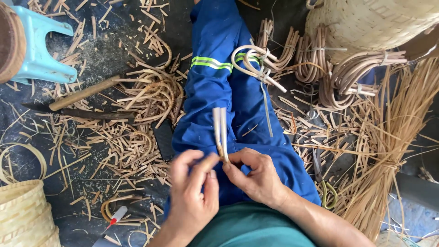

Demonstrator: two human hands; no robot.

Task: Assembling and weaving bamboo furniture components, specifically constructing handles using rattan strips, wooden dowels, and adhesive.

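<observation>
Both hands pinch lower end of short cane strips (220, 130), centre of frame, above blue trouser leg (215, 91): left hand (192, 192) with thumb and forefinger pressed together, right hand (258, 178) fingertips closed on base. Strips likely light, stiff, springy (splinter-prone edges); best held low. Contact point hidden by fingers; strip count unclear.

Both hands (224, 183) pinching cane strips (220, 130)
</observation>
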